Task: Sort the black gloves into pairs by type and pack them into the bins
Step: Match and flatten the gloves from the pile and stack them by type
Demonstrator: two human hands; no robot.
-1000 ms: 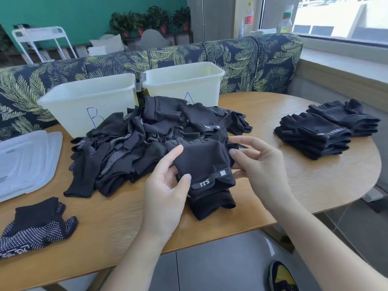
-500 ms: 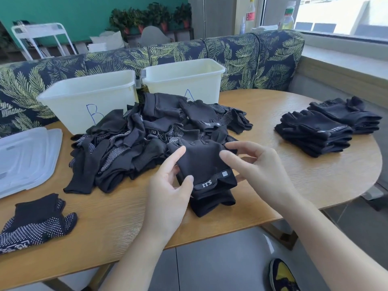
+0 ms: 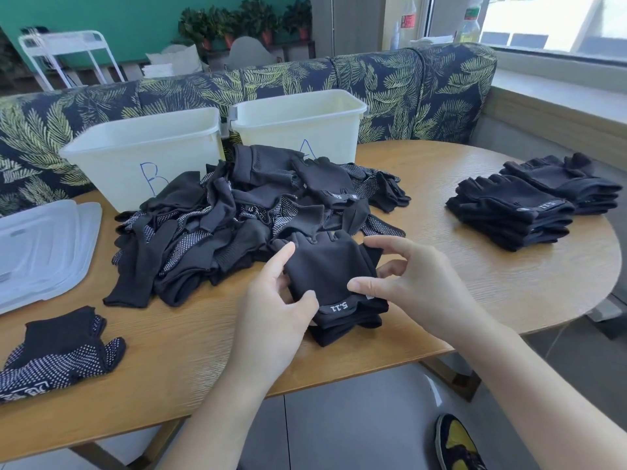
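Note:
A folded stack of black fingerless gloves [image 3: 329,269] with a "5.11" wrist strap lies at the table's near edge. My left hand [image 3: 274,310] grips its left side, thumb on top near the strap and index finger along the upper edge. My right hand [image 3: 414,283] hovers over its right side with loosely bent fingers, the index fingertip touching the cuff. Behind lies a mixed pile of black gloves [image 3: 237,215], some with white dots. White bin B [image 3: 142,147] and white bin A [image 3: 298,113] stand behind the pile.
Two neat stacks of fingerless gloves [image 3: 509,212] [image 3: 563,181] sit at the right of the round wooden table [image 3: 441,266]. A dotted glove pair [image 3: 61,351] lies at the near left, clear lids [image 3: 40,245] beyond it. A leaf-patterned sofa [image 3: 407,83] backs the table.
My right hand has slid left over the gloves, its index fingertip now on the cuff. The left hand keeps its hold with the thumb near the strap.

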